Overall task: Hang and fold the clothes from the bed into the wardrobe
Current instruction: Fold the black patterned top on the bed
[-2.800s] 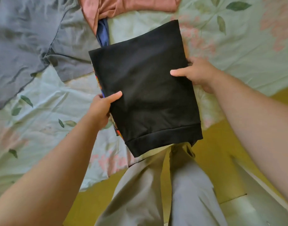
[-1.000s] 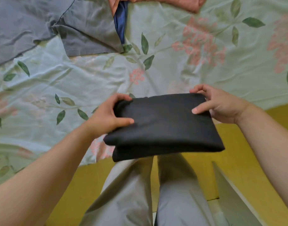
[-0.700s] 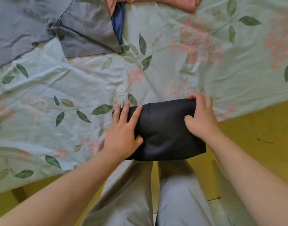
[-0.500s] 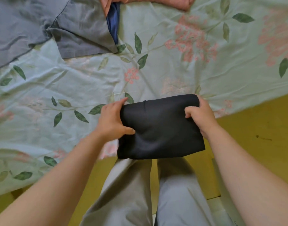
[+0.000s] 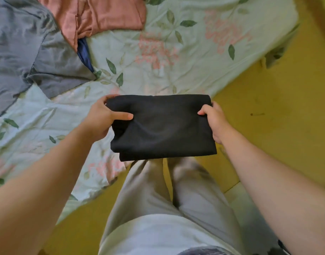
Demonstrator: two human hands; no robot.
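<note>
A black garment [image 5: 163,126], folded into a thick rectangle, hangs in the air over the near edge of the bed [image 5: 176,52]. My left hand [image 5: 104,116] grips its left edge, thumb on top and fingers underneath. Its right edge is held by my right hand [image 5: 216,120] with fingers curled round it. On the bed's far left lie a grey garment [image 5: 29,52], a salmon-pink garment [image 5: 95,15] and a strip of dark blue cloth [image 5: 84,52].
The bed has a pale green sheet with leaves and pink flowers; its corner [image 5: 286,24] is at the upper right. Yellow floor [image 5: 277,116] lies right of the bed and under me. My legs in grey trousers [image 5: 167,199] stand against the bed.
The long black garment was folded in half, pressed flat on the bed edge, then gripped at both sides and lifted off the sheet. The view has turned rightward, showing more floor.
</note>
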